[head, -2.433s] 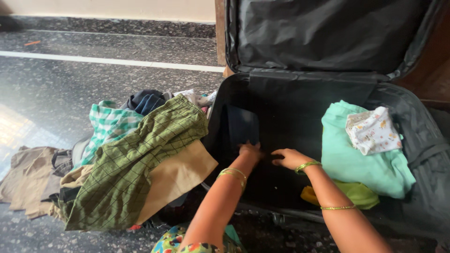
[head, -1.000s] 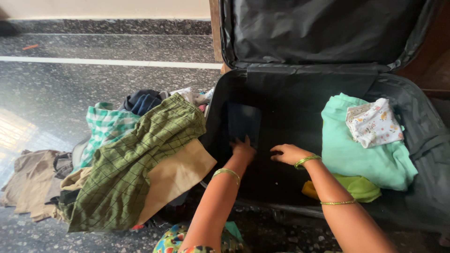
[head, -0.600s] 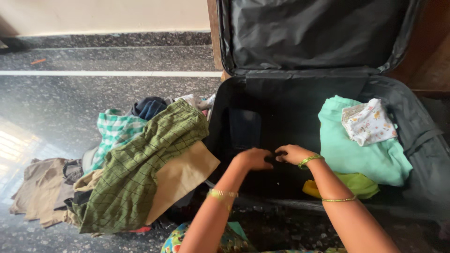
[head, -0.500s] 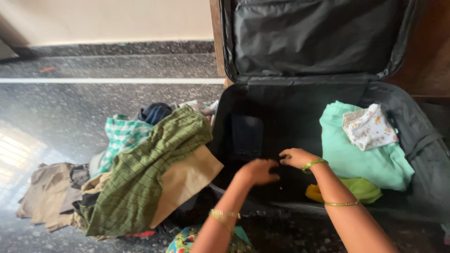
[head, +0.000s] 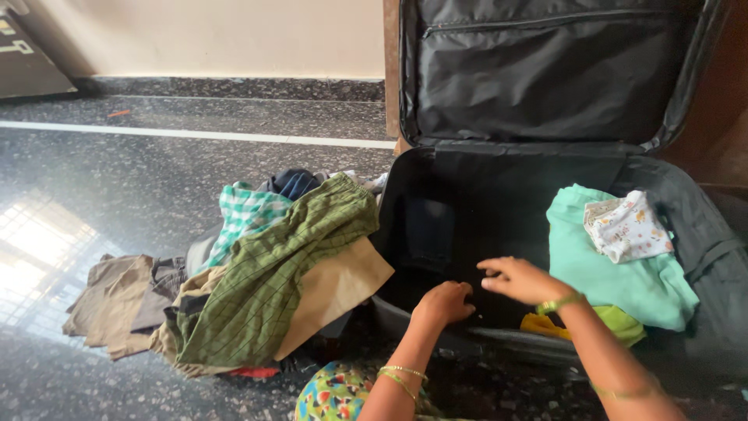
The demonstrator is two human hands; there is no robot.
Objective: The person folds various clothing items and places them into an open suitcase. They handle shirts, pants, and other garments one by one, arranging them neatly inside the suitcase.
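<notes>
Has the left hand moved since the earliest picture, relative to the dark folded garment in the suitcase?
Yes. The left hand has pulled back from the dark folded garment toward the suitcase's near edge, now beside the right hand.

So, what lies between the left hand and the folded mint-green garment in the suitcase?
In the head view, the right hand lies between the left hand and the mint-green garment, over dark suitcase lining.
</notes>
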